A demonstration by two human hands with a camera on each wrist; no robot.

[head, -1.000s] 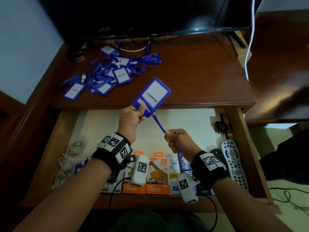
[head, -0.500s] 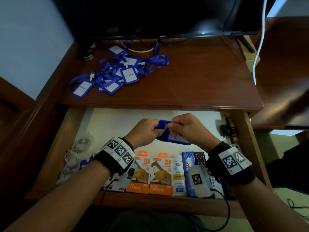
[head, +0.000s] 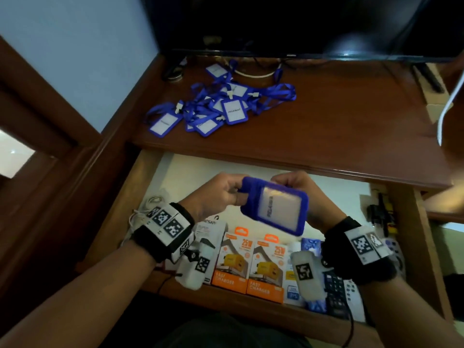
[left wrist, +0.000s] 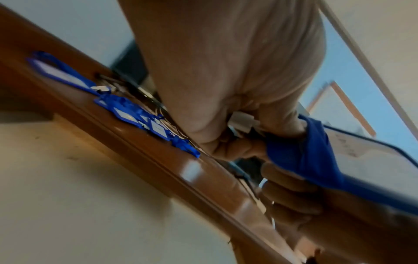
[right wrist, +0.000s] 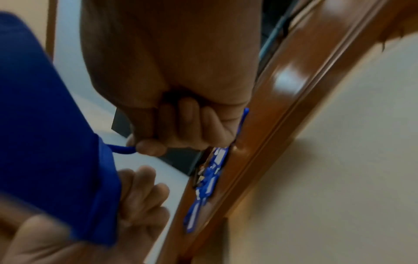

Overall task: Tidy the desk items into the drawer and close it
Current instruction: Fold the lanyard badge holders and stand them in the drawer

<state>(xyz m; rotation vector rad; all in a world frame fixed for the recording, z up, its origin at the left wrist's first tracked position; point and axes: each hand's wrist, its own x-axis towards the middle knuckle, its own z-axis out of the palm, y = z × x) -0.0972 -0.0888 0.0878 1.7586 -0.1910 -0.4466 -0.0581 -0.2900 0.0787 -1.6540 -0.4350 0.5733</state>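
1. Hands met over the open drawer: the left hand and the right hand both gripped one blue badge holder, each with the fingers curled around its upper edge.
2. The lanyard was wound around the top of the holder, and the right hand pinched its loose end, I think so that the strap would not hang free or tangle when it was put away.
3. The holder was in the air, tilted, above the charger boxes at the front of the drawer; it touched nothing there.
4. One second earlier the strap was stretched straight between the two hands, which were apart, and the holder stood higher, in front of the desk edge. Half a second earlier the hands were already together and were wrapping. At this moment the card face was turned up to the head camera.
5. A pile of similar badges lay on the desk, so much of the tidying remained, and the drawer was not yet closed.
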